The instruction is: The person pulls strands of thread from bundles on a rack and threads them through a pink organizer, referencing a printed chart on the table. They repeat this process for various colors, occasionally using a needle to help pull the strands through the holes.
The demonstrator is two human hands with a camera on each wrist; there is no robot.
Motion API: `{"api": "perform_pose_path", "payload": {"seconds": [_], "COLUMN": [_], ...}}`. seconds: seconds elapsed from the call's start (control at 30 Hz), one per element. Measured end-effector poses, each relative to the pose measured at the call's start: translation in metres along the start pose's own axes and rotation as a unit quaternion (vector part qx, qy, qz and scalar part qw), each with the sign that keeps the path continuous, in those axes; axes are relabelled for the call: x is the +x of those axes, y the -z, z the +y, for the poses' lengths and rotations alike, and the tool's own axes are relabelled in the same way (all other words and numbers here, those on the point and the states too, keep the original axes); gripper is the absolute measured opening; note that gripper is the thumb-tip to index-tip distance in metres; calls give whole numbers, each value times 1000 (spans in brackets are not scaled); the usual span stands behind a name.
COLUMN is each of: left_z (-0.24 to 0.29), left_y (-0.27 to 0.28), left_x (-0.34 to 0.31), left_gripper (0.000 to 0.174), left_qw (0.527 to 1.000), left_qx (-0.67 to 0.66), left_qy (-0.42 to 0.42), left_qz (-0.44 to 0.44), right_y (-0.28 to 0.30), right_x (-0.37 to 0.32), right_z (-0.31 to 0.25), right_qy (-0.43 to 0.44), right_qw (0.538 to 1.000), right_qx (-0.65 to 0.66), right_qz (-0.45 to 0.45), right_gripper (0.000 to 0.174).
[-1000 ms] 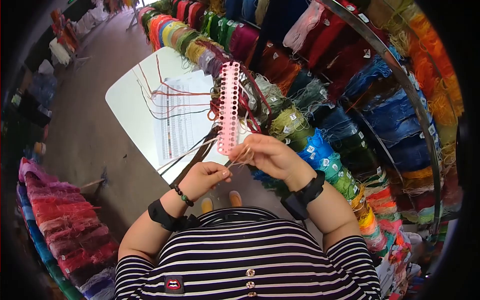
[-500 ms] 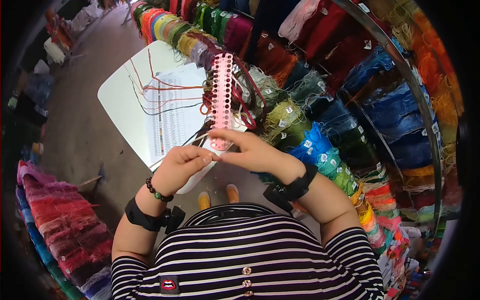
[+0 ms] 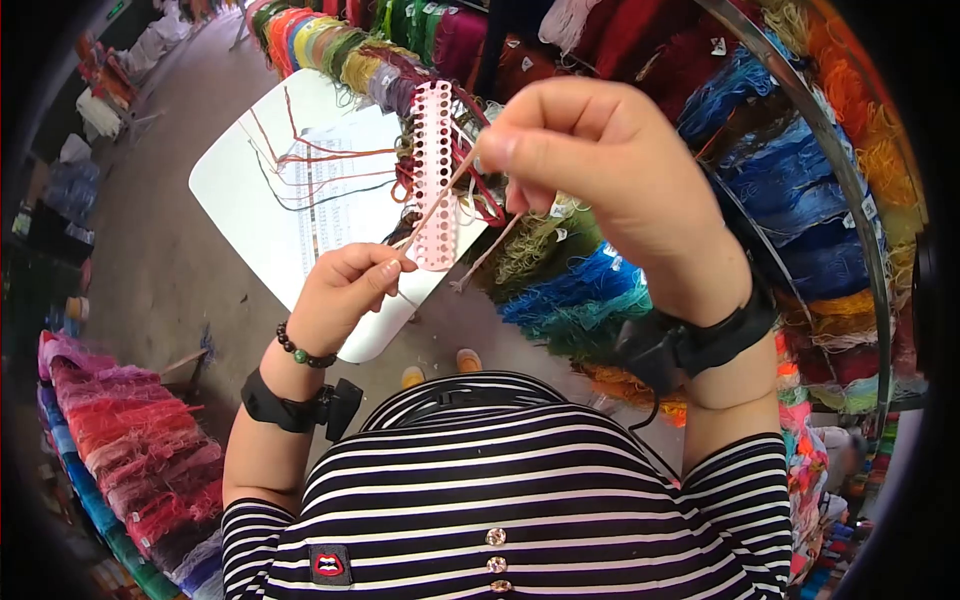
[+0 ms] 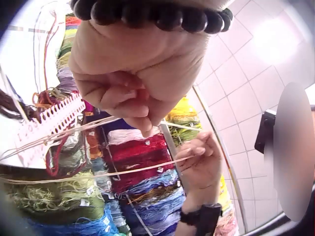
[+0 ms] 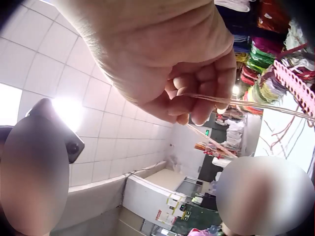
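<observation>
L hand [image 3: 350,285] and R hand [image 3: 600,140] are well apart, each w/ thumb and fingers pinching the same pale thread [image 3: 438,205] (looks like one piece, but hard to be sure). Btwn them its long axis slants: from L hand low on the left, up and rightward to R hand, which is raised nearer the head cam. A loose tail drops below R hand; a short end pokes out under L hand.

Pink card [image 3: 432,150] is the key neighbour: long axis points approx. straight away from the body, so the thread crosses its near half at an angle in the head view. L hand is nearer, just beside the card's near end (touching or not, can't tell); R hand is off right and higher. My read: any move to the card's holes favours L.
</observation>
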State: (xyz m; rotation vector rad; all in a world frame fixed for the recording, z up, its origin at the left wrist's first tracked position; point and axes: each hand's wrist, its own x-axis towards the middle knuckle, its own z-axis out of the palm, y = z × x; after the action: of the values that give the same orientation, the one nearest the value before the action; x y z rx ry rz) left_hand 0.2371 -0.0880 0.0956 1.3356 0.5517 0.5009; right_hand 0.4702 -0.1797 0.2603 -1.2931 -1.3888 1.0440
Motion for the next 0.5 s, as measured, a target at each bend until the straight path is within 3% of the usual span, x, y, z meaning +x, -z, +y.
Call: {"api": "perform_pose_path", "payload": {"seconds": [0.17,0.23,0.37,0.5], "left_z": [-32,-43,-47,-54], "left_y": [-1,-1,0,7], "left_x": [4,9,17,25], "left_gripper": [18,18,17,17], "left_qw": [998,999,999,994], "left_qx": [1,-3,-9,-1], "left_qy": [58,41,40,87], "left_qz": [14,15,26,71], "right_y": [13,14,24,40], "right_x": [-3,-4,-7,-15], "right_z": [-23,-30,-29,-30], "right_qy": [44,52,14,31], "right_qw": [998,998,999,997], "right_qx": [-5,-2,-43,50], "right_qz": [35,34,-15,-59], "right_gripper": [24,28,35,35]}}
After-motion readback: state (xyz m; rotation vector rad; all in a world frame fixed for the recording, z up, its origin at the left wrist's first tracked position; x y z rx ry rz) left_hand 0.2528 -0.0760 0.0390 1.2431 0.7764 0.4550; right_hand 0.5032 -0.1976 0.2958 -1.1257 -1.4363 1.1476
